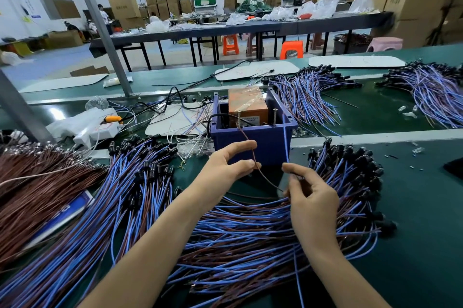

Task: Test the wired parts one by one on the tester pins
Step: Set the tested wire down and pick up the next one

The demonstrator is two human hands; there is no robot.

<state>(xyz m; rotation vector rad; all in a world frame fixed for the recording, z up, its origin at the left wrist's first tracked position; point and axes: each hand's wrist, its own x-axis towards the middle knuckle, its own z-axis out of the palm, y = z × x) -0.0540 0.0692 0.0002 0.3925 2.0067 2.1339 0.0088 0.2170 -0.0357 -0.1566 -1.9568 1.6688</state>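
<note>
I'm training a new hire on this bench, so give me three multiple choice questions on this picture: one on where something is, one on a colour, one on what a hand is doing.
1. Where is the orange block?
A. On a stool
B. In the blue box
C. On the wire pile

2. What colour is the wire in the right hand?
A. Blue
B. White
C. Green

3. What is the left hand doing?
A. Lying flat
B. Gripping the box
C. Pinching a brown wire

Answers:
1 B, the block sits between the box walls.
2 A, the blue wire runs from its fingers up to the box rim.
3 C, thumb and forefinger close on the wire.
</note>
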